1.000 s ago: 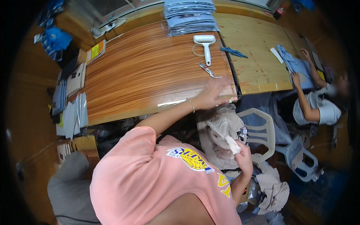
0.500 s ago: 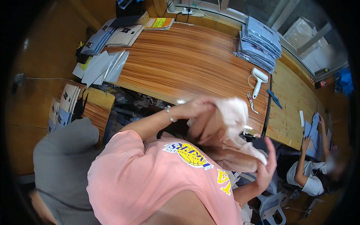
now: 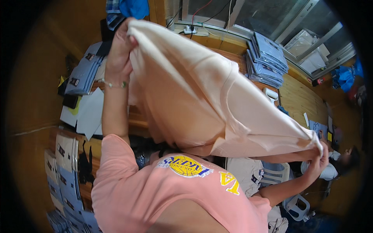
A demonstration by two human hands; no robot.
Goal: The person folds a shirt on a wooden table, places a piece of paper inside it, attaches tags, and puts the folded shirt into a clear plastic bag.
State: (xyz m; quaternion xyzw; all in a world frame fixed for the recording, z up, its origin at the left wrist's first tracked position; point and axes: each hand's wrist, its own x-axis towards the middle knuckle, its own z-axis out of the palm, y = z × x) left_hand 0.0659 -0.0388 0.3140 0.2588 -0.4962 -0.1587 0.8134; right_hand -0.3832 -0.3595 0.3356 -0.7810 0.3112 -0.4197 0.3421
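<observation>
A pale cream-pink shirt [image 3: 186, 89] is stretched in the air between my two hands, above the near edge of the table, with its neckline visible near the middle. My left hand [image 3: 123, 48], raised at the far left, grips one upper corner; a bracelet circles that wrist. Out to the right and lower, my right hand [image 3: 319, 159] pinches the opposite corner. The cloth hangs in folds toward my body and hides most of the tabletop.
Bagged blue folded shirts [image 3: 266, 62] are stacked at the back right beside a white lint roller [image 3: 271, 94]. White sheets [image 3: 91, 112] and folded blue garments [image 3: 85, 70] lie at left. More packed shirts [image 3: 66, 167] fill the lower left. A white plastic chair [image 3: 278, 174] and a co-worker [image 3: 329, 169] are at right.
The shirt has gone from bunched to spread wide. My left hand has moved up and left, my right hand outward to the right, now gripping a corner. The grey-clothed person at left is out of view.
</observation>
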